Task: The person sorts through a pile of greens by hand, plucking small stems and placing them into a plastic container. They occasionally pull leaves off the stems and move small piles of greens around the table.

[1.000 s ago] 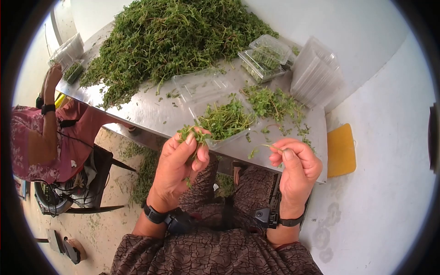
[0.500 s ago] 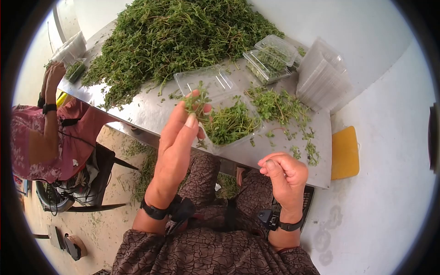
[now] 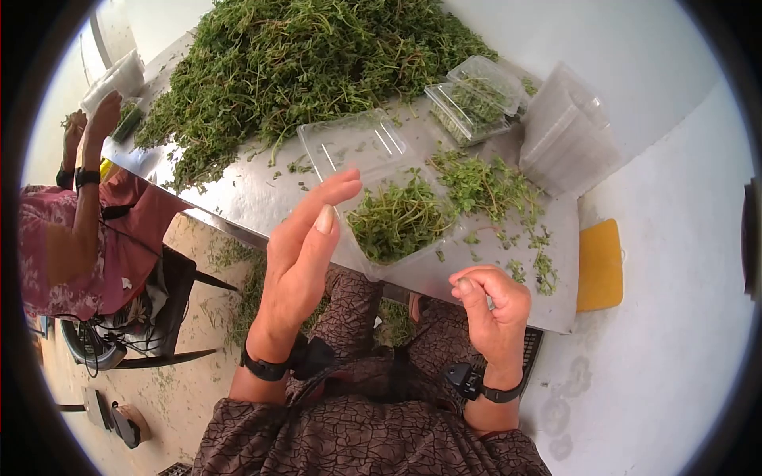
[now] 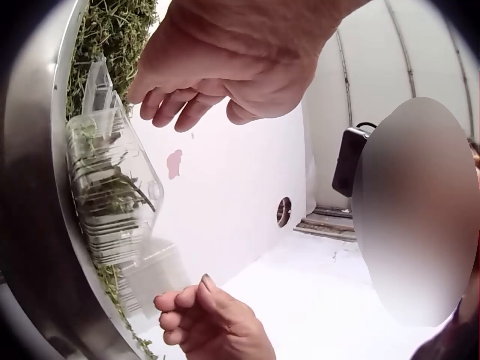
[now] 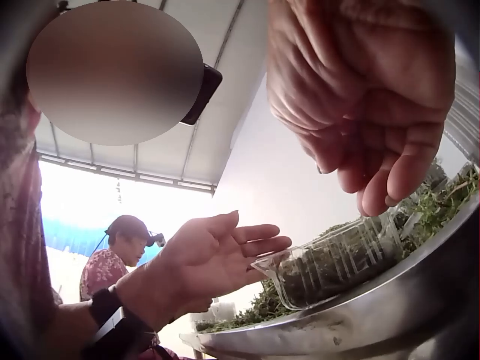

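The left hand [image 3: 305, 246] hovers flat, fingers straight, just left of the herb-filled clamshell tray [image 3: 397, 218]; it holds nothing. The right hand [image 3: 492, 305], nearer, curls its fingers tight; whether it holds anything I cannot tell.

In the head view the herb pile [image 3: 294, 71] ran past the top edge, so its full spread could not be seen, and the person's left hand [image 3: 305, 250] stood in front of the near left corner of the clamshell tray [image 3: 397, 218], hiding that part of its rim. The right hand [image 3: 492, 305] curled its fingers [image 3: 468, 287] inward, and whether anything lay pinched inside them was too small to tell. Both wrist views carried a blurred oval patch, and the tabletop [image 4: 30, 225] showed there only as a smeared curved edge.
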Available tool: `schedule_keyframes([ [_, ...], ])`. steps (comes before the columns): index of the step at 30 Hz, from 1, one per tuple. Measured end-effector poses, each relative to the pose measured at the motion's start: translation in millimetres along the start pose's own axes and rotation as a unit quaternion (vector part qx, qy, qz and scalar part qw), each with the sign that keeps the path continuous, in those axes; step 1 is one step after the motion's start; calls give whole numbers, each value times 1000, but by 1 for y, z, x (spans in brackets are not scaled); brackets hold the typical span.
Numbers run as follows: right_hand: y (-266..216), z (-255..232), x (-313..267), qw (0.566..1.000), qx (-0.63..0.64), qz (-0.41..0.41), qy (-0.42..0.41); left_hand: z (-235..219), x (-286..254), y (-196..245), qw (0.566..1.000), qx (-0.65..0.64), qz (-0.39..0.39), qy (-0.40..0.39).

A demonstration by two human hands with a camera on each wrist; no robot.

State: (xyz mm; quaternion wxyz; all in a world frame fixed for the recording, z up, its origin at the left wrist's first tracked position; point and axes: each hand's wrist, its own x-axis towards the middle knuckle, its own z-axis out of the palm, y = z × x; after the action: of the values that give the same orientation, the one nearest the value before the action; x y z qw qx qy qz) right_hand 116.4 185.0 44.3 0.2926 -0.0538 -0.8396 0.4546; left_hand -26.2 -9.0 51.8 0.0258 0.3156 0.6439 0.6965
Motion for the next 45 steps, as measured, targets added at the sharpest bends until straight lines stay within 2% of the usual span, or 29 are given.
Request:
schedule_keyframes([
  [4,2,0,4,1000,-16,7,13,1,-1,1,997,49,55,5],
  [6,1,-4,8,999,-31,7,19,1,-1,0,975,178,127,-36],
  [8,-4,-13,15,996,-81,-23,3,6,-4,-2,967,205,144,-34],
  [13,-18,-41,36,987,-161,5,24,9,-12,-6,944,284,153,-67],
  [18,-18,-57,72,962,-272,33,-2,15,-17,-7,917,344,172,-105],
  [22,5,-51,102,950,-311,12,-9,17,-20,-10,918,339,177,-104],
  [24,15,-42,115,926,-371,43,-59,17,-20,-9,919,337,178,-103],
  [28,31,-28,136,912,-396,54,-87,11,-22,-6,917,351,161,-99],
  [30,37,-23,145,884,-434,105,-140,10,-22,-6,917,352,161,-98],
  [33,58,-18,146,871,-471,69,-122,8,-24,-6,918,351,159,-94],
  [37,59,-26,147,889,-442,65,-98,5,-25,-7,920,347,163,-86],
  [39,55,-35,146,932,-357,61,-6,4,-25,-7,923,340,162,-83],
  [40,54,-40,145,931,-359,61,-6,4,-25,-7,925,334,161,-80],
  [42,52,-49,143,963,-251,84,45,4,-25,-8,928,328,160,-79],
  [43,51,-52,141,963,-253,83,45,4,-25,-8,929,324,159,-78],
  [45,48,-55,138,983,-128,128,36,3,-25,-9,931,319,159,-78],
])
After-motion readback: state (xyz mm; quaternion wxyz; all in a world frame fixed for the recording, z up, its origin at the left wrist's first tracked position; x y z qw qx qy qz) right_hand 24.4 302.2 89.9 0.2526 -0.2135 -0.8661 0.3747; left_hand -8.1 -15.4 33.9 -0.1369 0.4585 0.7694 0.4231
